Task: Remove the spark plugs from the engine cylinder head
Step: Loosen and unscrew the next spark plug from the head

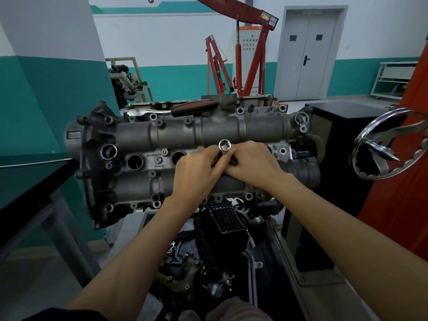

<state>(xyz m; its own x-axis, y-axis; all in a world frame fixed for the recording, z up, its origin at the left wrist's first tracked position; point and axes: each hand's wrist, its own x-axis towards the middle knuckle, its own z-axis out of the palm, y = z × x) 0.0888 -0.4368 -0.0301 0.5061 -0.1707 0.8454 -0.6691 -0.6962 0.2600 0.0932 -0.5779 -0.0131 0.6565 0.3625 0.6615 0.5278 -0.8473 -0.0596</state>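
- The left hand (pixel 194 172) and the right hand (pixel 251 164) meet over the middle of the grey cast-metal cylinder head (pixel 185 135), both sets of fingers curled round a shiny chrome tube-shaped socket (pixel 224 147) that stands up between them, its open end facing us.
- No spark plug is visible; the socket's lower part is hidden under the fingers, so I cannot tell whether a plug sits inside it or remains down in the well beneath the hands.
- Left of the left hand, two dark round plug wells (pixel 135 162) gape open. A plug or the socket slipping from the fingers could drop into one and jam.
- If the socket is lifted at a tilt, I judge a plug could fall out or crack its insulator against the well wall.
- Beyond the hands, the chrome ratchet with its red-and-black handle (pixel 171 110) lies along the head's far edge; a knock could send it off.
- Below the wrists sits loose black engine clutter (pixel 222 218), where any dropped part would be hard to find.
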